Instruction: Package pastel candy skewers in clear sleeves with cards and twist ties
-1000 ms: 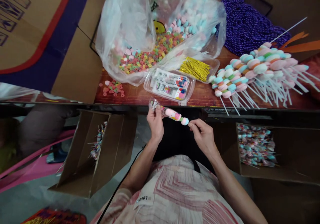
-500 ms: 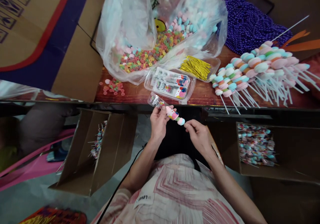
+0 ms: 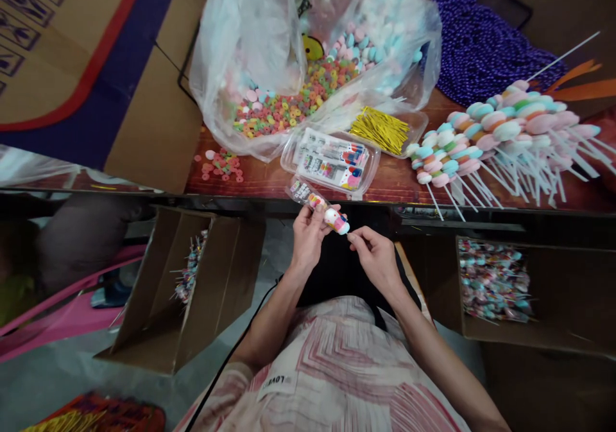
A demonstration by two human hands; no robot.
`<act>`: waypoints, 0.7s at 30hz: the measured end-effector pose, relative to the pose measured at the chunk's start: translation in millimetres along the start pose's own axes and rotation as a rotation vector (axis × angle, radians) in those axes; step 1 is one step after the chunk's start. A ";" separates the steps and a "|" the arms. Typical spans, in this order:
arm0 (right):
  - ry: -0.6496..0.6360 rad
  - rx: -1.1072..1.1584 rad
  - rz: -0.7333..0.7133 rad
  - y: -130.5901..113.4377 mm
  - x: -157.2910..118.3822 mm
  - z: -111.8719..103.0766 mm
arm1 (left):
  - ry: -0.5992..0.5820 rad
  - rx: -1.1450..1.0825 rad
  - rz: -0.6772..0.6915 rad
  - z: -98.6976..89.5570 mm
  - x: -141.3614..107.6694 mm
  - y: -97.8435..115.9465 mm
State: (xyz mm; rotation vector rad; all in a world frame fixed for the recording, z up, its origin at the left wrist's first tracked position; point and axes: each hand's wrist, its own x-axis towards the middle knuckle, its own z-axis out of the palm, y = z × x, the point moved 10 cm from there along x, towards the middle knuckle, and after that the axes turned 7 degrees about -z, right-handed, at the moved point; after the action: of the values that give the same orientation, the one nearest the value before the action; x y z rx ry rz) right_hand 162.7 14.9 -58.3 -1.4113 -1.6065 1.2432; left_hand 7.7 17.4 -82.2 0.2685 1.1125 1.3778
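Our left hand (image 3: 308, 236) is clamped on a clear printed sleeve (image 3: 299, 190) around a skewer (image 3: 336, 220) of soft sweets, and our right hand (image 3: 376, 252) is closed in a pinch on the stick (image 3: 349, 233) just beyond the nearest sweet (image 3: 344, 228). From the head view, our only one, the skewer sits between the two hands, over our lap (image 3: 337, 278) and just in front of the near edge of the table (image 3: 264, 181).

We judge snagging the likeliest trouble: a sweet could catch on the mouth of the sleeve if we push off the line, and the thin film might then wrinkle or split. Pushing hard from the end could bend the stick, or slide it up through the sweets. Too tight a left grip could squash them; too loose a one could let the sleeve ride along with the skewer. If both grips slip, it could drop.

Its long axis runs on a slant, from upper left to lower right as we look down. The sweet end points up and left, toward the tray (image 3: 376, 162) of flat sleeves; the stick end points down and right, into our right hand. How much stick that hand hides, we cannot tell.
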 end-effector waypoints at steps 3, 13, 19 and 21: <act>-0.027 0.027 -0.001 -1.4 -4.2 0.5 | -0.013 -0.003 0.005 0.2 -0.6 2.5; -0.022 0.179 -0.005 -11.4 -0.1 21.6 | -0.095 0.071 0.022 12.3 -9.6 1.1; -0.154 0.189 0.024 -1.8 -11.4 20.4 | -0.097 0.055 -0.048 11.1 -10.9 -6.1; -0.131 0.199 -0.002 -3.7 -9.9 21.9 | -0.104 0.044 -0.087 14.1 -13.9 -12.0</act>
State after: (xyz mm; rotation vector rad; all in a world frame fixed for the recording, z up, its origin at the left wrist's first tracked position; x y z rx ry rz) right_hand 143.4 0.4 -61.0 -1.2263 -1.5212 1.4764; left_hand 28.4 8.5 -77.4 0.3163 1.0566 1.2500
